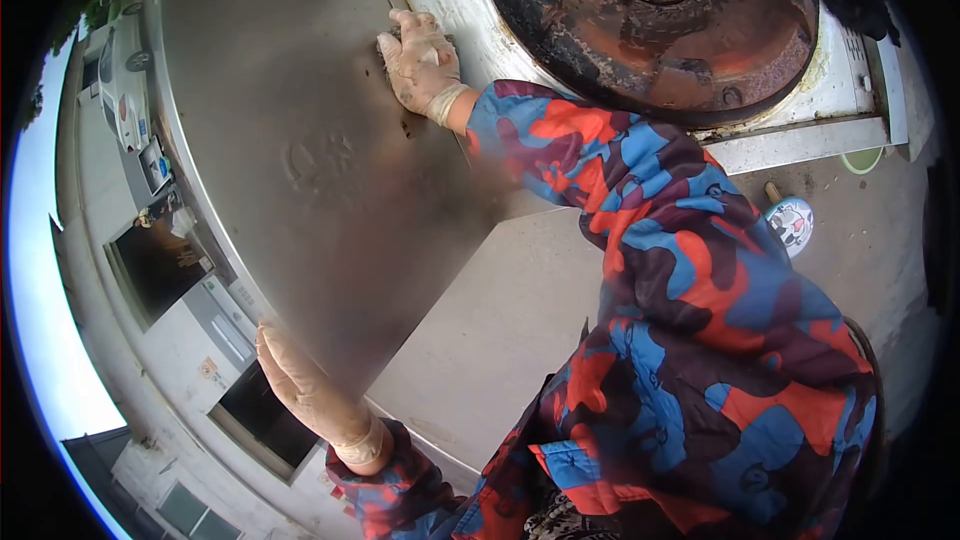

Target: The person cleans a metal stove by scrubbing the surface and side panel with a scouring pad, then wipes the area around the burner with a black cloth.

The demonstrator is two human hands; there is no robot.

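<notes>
My right hand (425,65), in a pale thin glove, presses down on a stainless steel worktop (250,50) near its seam with the stove. Grey, wiry edges show around the fingers, looking like a steel wool scourer (391,32) mostly hidden under the palm. My left hand (305,385), gloved the same way, lies along the worktop's outer edge with its fingers stretched out and nothing in it. A blurred, smeary patch covers the middle of the worktop, and a few dark specks lie beside my right hand.
A rusty round burner (655,25) in a white stove (770,145) adjoins the worktop. On the concrete floor (850,220) are a cow-patterned object (790,225) and a green-rimmed bowl (862,160). Beyond the worktop stand a parked white car (122,90) and pale buildings (90,280).
</notes>
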